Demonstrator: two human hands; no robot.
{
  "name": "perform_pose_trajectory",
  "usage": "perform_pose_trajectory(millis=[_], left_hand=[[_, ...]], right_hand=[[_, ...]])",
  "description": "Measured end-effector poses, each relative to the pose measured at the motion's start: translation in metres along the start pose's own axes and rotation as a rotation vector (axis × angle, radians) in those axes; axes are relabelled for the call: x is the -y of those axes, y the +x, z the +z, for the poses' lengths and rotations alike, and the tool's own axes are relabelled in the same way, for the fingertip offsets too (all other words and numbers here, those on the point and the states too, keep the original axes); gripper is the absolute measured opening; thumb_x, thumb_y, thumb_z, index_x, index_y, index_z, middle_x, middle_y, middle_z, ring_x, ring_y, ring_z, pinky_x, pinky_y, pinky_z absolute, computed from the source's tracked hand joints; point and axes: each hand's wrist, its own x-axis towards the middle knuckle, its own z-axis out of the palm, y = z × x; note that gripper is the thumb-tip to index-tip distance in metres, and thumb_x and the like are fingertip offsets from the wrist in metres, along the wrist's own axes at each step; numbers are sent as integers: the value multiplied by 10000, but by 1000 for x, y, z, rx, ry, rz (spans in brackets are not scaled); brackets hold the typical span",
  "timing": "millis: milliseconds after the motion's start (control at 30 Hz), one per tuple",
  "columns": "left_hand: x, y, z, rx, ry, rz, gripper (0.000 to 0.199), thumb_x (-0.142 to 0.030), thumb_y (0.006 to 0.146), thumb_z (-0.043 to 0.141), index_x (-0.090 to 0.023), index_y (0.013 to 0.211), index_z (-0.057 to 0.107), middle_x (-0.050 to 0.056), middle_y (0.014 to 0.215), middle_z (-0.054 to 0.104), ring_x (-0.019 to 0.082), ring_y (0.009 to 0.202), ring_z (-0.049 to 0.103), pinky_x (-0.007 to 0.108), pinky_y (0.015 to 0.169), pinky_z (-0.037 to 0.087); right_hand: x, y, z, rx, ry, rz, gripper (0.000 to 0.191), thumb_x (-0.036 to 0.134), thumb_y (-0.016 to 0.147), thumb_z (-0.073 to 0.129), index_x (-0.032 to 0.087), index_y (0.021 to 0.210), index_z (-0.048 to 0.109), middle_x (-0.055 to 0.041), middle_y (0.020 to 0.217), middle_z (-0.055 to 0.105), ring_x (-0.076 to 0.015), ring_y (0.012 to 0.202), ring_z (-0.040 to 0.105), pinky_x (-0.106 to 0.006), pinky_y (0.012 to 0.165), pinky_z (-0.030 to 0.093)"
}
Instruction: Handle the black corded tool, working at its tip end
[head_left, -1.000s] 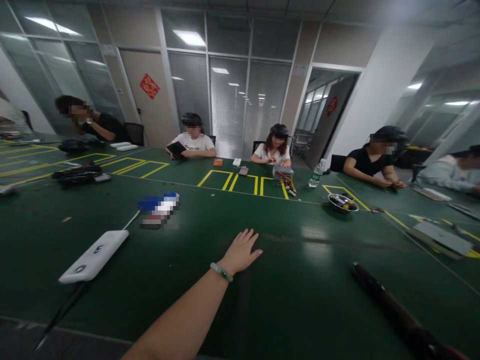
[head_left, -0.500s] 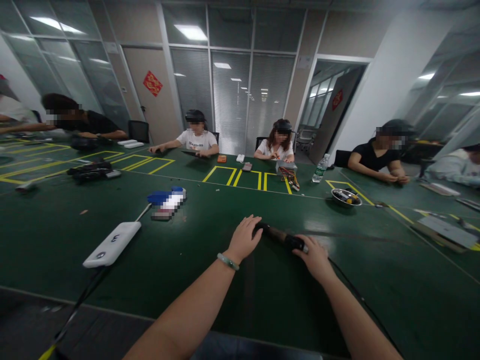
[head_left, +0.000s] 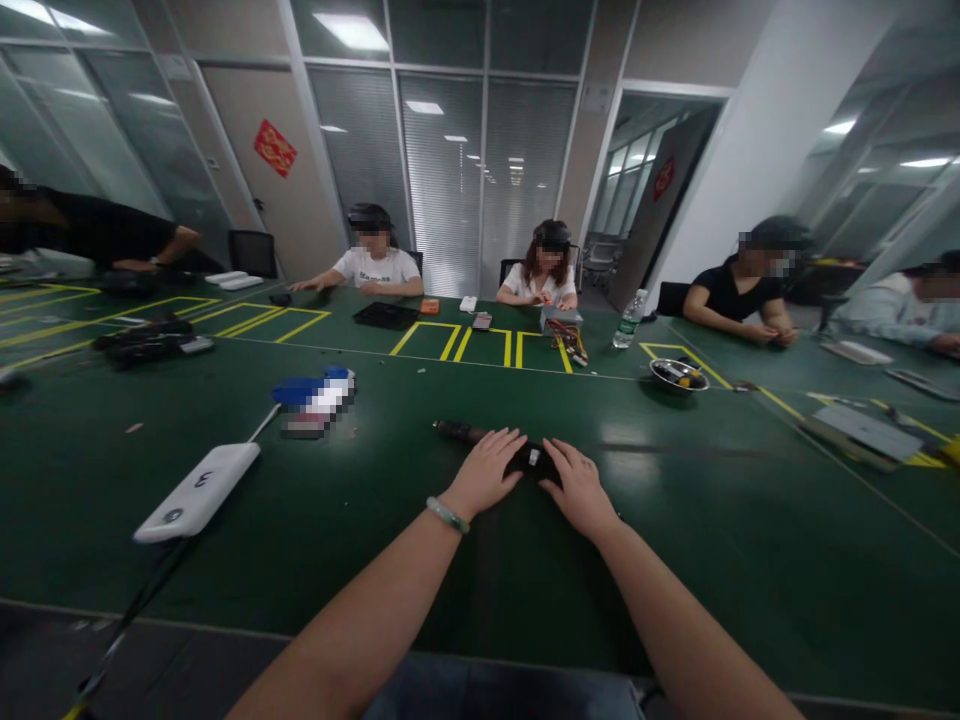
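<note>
Left hand (head_left: 484,474): fingers spread, draped over tool's middle; firm hold or mere touch unclear from this angle.
Right hand (head_left: 577,488): fingers slightly curled on tool's wider body, just beside left hand; same doubt about grip.
Black cylindrical tool (head_left: 469,432): lying across green tabletop (head_left: 675,570), thin end pointing left, small silver tag showing between the hands.
Change: tool shifted left, now between both hands rather than off to the right of left hand; hands closer together.
Nearby: white corded box (head_left: 196,490) to left, steel bowl (head_left: 679,376) farther right.
</note>
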Motion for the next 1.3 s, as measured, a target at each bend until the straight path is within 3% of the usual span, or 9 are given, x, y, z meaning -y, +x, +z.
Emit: perform_pose_trajectory(millis=[133,333,433,500,667,833,1033,1167,1300], left_hand=[[-2,6,-1,12,13,-90,528,-431,934,507,-285,1429,395,51,1389,505,266,1310,400,458,1127,246],[-3,7,-3,35,29,-96,474,-443,932,521,-293,1378,467,48,1289,553,259,1242,439,456,1133,224],[-3,4,-6,45,24,-93,482,-440,931,524,-301,1388,461,47,1278,551,259,1229,443,443,1110,261],[0,1,-9,45,31,-88,480,-442,937,511,-317,1397,451,41,1288,545,259,1239,435,445,1103,259],[12,-3,-15,84,69,-117,479,-485,918,526,-358,1377,477,37,1249,566,273,1201,458,459,1036,287],[13,-2,-19,121,85,-158,488,-501,885,560,-360,1350,511,47,1235,575,291,1195,454,459,1019,276],[16,-5,-35,218,66,-131,498,-557,862,554,-366,1322,543,47,1200,595,283,1135,492,436,984,304],[19,-8,-42,246,55,-103,480,-576,844,568,-374,1279,573,28,1175,608,267,1102,519,435,993,290],[15,-7,-43,251,43,-107,484,-583,814,603,-372,1250,591,29,1163,608,274,1095,516,426,964,314]], right_hand=[[-10,-14,-18,36,-40,28,483,268,921,528,238,1397,451,-98,1325,521,-260,1205,493,-445,1031,367],[0,-18,-46,-59,91,-65,388,254,962,444,296,1341,517,-47,1314,537,-206,1208,494,-372,1014,417],[-4,-28,-60,-159,69,45,338,313,979,427,272,1284,565,-71,1221,577,-228,1151,521,-395,1002,413],[-12,-36,-65,-154,47,140,307,391,961,473,253,1198,611,-75,1144,589,-237,1083,546,-401,967,424],[-23,-50,-65,35,95,238,418,570,821,640,240,1075,633,-53,1083,562,-209,944,570,-341,808,464],[-19,-50,-67,142,179,158,387,522,777,701,261,1056,636,-9,968,581,-167,830,567,-286,718,440],[-21,-55,-70,252,201,218,255,463,838,623,297,1018,696,25,760,599,-133,670,568,-243,576,363],[-22,-56,-64,240,177,200,217,359,911,536,330,1048,701,23,796,668,-144,687,604,-254,611,397],[-28,-35,-58,154,-95,192,282,213,924,483,335,1045,707,-1,924,716,-197,818,642,-320,763,443]])
